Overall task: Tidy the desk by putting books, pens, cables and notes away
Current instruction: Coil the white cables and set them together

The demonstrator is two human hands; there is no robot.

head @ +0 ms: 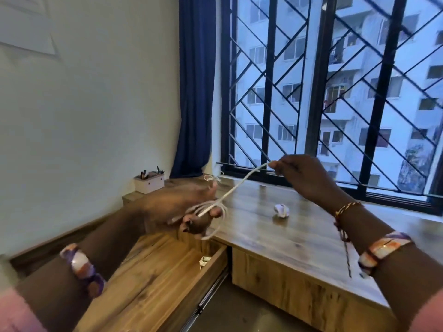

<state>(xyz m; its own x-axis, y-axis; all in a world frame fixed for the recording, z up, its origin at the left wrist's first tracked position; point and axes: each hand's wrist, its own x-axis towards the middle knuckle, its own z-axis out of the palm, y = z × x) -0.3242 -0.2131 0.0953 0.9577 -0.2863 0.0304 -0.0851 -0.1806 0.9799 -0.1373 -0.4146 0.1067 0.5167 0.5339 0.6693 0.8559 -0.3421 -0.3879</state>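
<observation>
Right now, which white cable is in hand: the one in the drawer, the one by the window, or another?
Another: the white cable stretched between both hands, looped around the left hand, its end pinched by the right hand. The others lie untouched.

The window point(335, 92) fills the upper right, crossed by a black metal grille point(271, 75) of upright bars and diagonals. Through its glass stands a pale apartment block point(347, 56) with rows of windows and balconies. A dark blue curtain point(195, 87) hangs just left of the window, down to the wooden surface. Further left of the window is a plain white wall point(96, 104), with a wooden skirting strip point(60, 243) along its foot.
</observation>
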